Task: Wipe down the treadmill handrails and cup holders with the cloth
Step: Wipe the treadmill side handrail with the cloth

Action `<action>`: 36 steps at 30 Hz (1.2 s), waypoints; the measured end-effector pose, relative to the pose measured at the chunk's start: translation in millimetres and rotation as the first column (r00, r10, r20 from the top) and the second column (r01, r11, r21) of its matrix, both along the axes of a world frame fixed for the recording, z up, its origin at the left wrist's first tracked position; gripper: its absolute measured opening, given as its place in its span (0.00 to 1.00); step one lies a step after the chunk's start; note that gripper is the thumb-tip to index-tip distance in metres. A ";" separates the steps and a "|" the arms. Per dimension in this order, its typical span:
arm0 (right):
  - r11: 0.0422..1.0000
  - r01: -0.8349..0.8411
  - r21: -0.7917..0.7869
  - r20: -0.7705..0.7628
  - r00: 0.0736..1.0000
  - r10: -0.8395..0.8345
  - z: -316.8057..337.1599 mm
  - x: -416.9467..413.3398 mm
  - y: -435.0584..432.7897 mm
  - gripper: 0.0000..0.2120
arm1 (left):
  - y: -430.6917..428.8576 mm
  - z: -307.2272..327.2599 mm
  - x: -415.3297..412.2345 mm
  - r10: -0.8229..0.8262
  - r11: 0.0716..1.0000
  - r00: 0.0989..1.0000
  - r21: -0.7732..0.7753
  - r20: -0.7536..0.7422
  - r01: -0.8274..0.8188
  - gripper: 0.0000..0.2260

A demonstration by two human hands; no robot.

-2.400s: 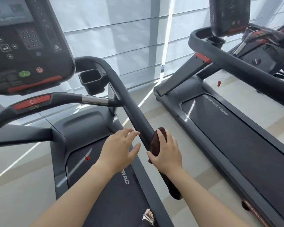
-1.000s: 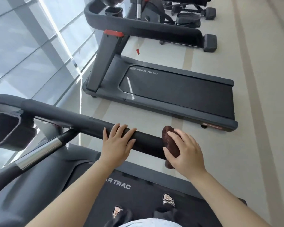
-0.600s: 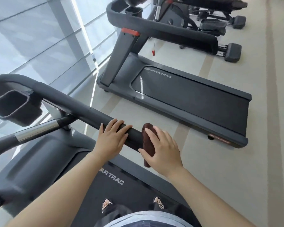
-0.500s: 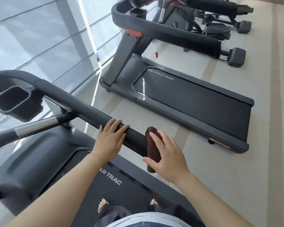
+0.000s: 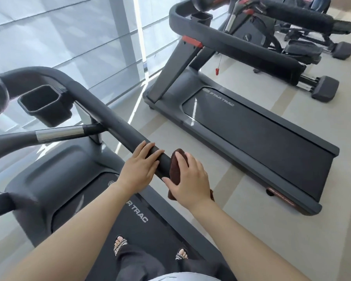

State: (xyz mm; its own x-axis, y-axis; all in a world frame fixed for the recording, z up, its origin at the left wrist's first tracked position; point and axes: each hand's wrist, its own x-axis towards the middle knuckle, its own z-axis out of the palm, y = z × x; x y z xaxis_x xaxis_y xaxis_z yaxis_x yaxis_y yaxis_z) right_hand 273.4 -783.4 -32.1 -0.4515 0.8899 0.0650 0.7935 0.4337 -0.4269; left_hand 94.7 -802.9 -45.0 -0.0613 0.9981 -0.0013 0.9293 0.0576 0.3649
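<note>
The black right handrail (image 5: 109, 118) of the treadmill I stand on runs from upper left down to the centre. My left hand (image 5: 139, 168) rests on top of the rail near its end, fingers curled loosely over it. My right hand (image 5: 189, 182) presses a dark brown cloth (image 5: 175, 169) around the rail's end, just to the right of my left hand. A black square cup holder (image 5: 43, 103) hangs off the rail at the upper left. A crossbar with a silver grip section (image 5: 59, 133) joins the rail below it.
A second treadmill (image 5: 251, 134) stands parallel on the right, with its own handrail (image 5: 241, 51) and cup holder (image 5: 201, 17). Another machine (image 5: 304, 45) stands behind it. Window blinds (image 5: 69, 37) fill the left. A strip of beige floor (image 5: 241, 230) lies between the treadmills. My sandalled feet (image 5: 120, 243) stand on the belt.
My right hand slid the cloth back and forth along the rail's end. My left hand stayed on the rail. The camera view swung right, then a little back to the left.
</note>
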 end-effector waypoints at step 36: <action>0.991 0.129 0.048 -0.032 0.991 -0.127 3.0 -188.7 51.5 0.33 | 76.4 20.3 -222.9 -0.170 0.985 0.972 -0.016 -0.160 0.170 0.19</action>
